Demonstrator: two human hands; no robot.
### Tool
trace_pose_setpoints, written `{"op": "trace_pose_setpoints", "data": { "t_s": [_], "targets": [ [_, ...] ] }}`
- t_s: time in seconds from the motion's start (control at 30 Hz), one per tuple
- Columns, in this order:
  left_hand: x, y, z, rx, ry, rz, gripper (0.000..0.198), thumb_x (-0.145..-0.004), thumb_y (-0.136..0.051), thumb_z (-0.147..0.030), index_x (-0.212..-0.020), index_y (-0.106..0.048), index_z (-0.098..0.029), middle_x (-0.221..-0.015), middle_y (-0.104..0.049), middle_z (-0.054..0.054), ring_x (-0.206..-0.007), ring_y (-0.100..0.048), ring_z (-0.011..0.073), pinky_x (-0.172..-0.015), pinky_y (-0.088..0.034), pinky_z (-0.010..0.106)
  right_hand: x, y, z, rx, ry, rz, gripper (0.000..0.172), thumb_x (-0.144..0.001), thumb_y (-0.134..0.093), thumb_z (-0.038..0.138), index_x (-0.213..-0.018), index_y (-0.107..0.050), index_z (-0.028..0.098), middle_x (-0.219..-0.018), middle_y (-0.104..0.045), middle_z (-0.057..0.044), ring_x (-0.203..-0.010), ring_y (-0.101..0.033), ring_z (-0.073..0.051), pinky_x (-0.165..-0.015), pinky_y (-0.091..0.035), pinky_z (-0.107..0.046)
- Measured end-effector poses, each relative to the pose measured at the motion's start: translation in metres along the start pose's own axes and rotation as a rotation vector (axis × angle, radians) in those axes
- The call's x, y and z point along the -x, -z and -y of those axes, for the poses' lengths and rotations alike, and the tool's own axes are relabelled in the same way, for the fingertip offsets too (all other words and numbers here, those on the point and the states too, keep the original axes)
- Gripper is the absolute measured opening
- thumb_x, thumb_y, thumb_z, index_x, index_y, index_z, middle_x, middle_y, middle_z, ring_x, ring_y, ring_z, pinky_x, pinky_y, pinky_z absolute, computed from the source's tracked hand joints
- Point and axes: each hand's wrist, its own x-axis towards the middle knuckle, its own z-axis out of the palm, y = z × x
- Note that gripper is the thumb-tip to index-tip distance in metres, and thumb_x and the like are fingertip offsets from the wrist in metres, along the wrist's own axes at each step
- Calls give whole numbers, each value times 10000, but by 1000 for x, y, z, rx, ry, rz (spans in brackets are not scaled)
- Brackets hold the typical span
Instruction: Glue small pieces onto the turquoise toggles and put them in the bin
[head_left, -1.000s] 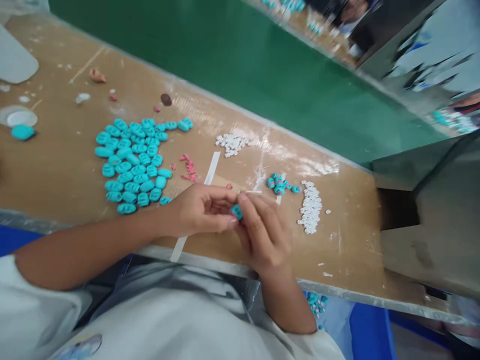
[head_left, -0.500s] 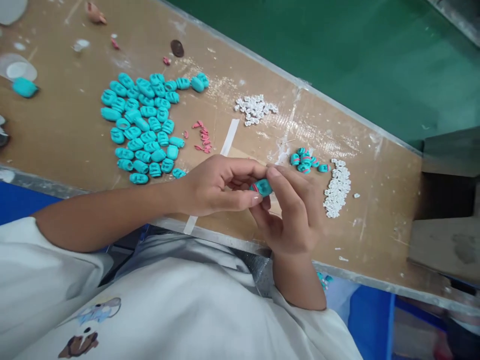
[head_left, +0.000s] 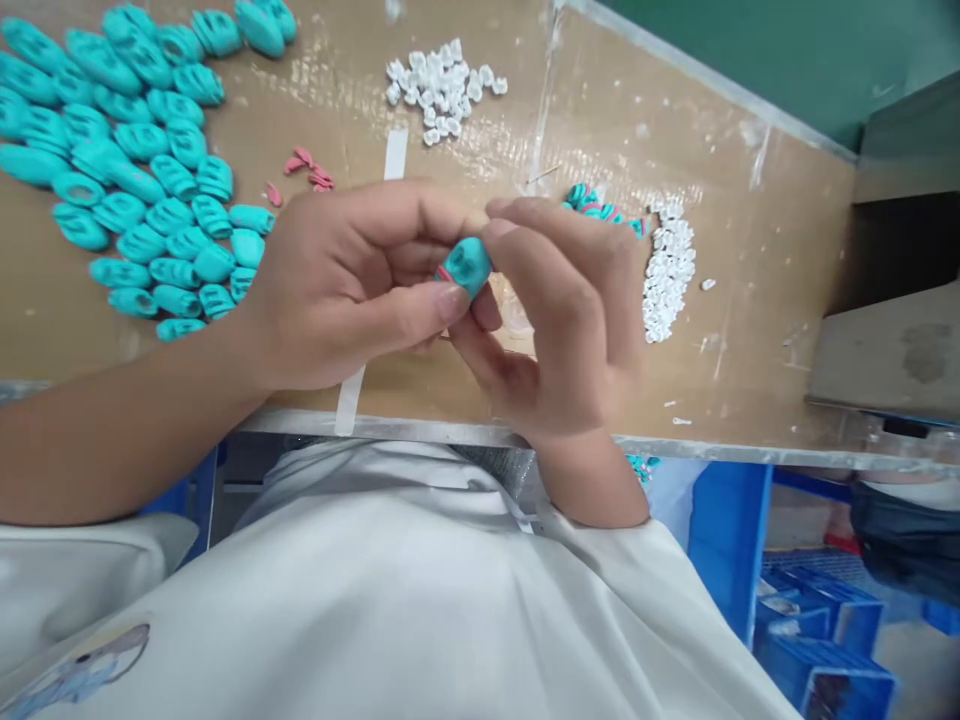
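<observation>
Between my two hands is a small turquoise molded piece (head_left: 470, 264), hollow-looking and rounded, with a pink strip at its left end. My left hand (head_left: 322, 290) pinches it, the thumb over its lower left side and the fingers behind. From the right, my right hand (head_left: 570, 320) has its curled fingertips against the piece's right end, with its thumb underneath, partly hidden. A few loose pink strips (head_left: 321, 178) lie on the table past my left hand. Behind my right hand sit several turquoise pieces with pink strips (head_left: 592, 205).
Many plain turquoise pieces (head_left: 120, 210) cover the table's left. Small white parts form a pile (head_left: 442, 90) at the back and another (head_left: 669, 270) to the right. White tape (head_left: 351, 400) crosses the brown tabletop (head_left: 757, 330). Blue crates (head_left: 825, 660) stand below right.
The camera view has shifted and come closer to the table. Both hands still hold the turquoise piece together, now further left and higher in the picture.
</observation>
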Motion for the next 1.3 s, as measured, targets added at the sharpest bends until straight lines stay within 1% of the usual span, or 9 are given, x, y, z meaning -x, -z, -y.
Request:
{"op": "trace_pose_setpoints", "data": {
  "t_s": [0.13,0.33,0.47,0.7,0.87,1.0,1.1,1.23,1.3],
  "targets": [
    [1,3,2,38,48,71,124,-828,-742,-208,-945,-780,-220,-828,-753,-14,-720,-708,139,-606,-550,188,3,0,0,-3,25,-11,97,-920,-606,240,-997,-642,194,-987,-708,-70,-1000,-683,-221,-848,-584,-326],
    [1,9,7,-92,0,130,365,-788,-753,-151,-1135,-734,-265,-912,-754,7,-748,-696,148,-690,-560,194,8,-2,-5,-72,-5,-21,241,-945,-573,278,-1159,-574,166,-1031,-701,-133,-1021,-670,-232,-850,-573,-364],
    [1,9,7,-128,44,113,337,-809,-709,-149,-1135,-730,-236,-929,-759,22,-815,-694,165,-747,-557,204,12,-5,-8,-99,-13,-21,299,-940,-579,290,-1204,-572,150,-1067,-686,-154,-1046,-652,-244,-857,-564,-371],
    [0,9,5,-190,32,120,233,-837,-645,-161,-1045,-742,-203,-846,-739,8,-727,-644,141,-680,-521,193,6,-7,-8,-88,62,-41,221,-917,-593,213,-1131,-603,156,-1002,-690,-137,-992,-643,-227,-827,-561,-353],
    [3,9,3,-246,24,68,157,-824,-644,-200,-941,-749,-193,-796,-727,-7,-685,-618,134,-665,-492,195,7,-8,-3,-87,71,-38,258,-906,-606,221,-1161,-584,192,-1001,-699,-123,-998,-644,-225,-823,-557,-357],
    [4,10,4,-205,77,87,242,-805,-706,-272,-1036,-753,-214,-876,-756,22,-721,-650,173,-685,-522,242,13,-5,-6,-146,-18,-11,299,-892,-626,229,-1182,-560,208,-1044,-693,-121,-1019,-643,-233,-856,-555,-392],
    [4,12,9,-80,91,20,469,-778,-764,-309,-1235,-673,-248,-964,-768,49,-745,-672,189,-704,-542,272,19,-1,-35,-120,-227,73,343,-827,-706,226,-1137,-561,222,-1169,-649,-127,-1117,-613,-260,-944,-513,-459],
    [1,14,14,-41,90,-138,332,-854,-701,-378,-1153,-688,-234,-880,-770,63,-698,-661,170,-626,-526,251,25,-2,-107,-11,-484,159,202,-824,-696,346,-959,-596,232,-1178,-619,-101,-1134,-591,-270,-943,-502,-471],
    [-2,15,13,-17,73,-229,266,-874,-677,-395,-1069,-702,-216,-786,-754,47,-630,-636,152,-566,-508,235,27,-6,-139,18,-521,152,195,-846,-666,395,-891,-599,217,-1106,-626,-110,-1074,-610,-280,-894,-522,-484]
  ]
}}
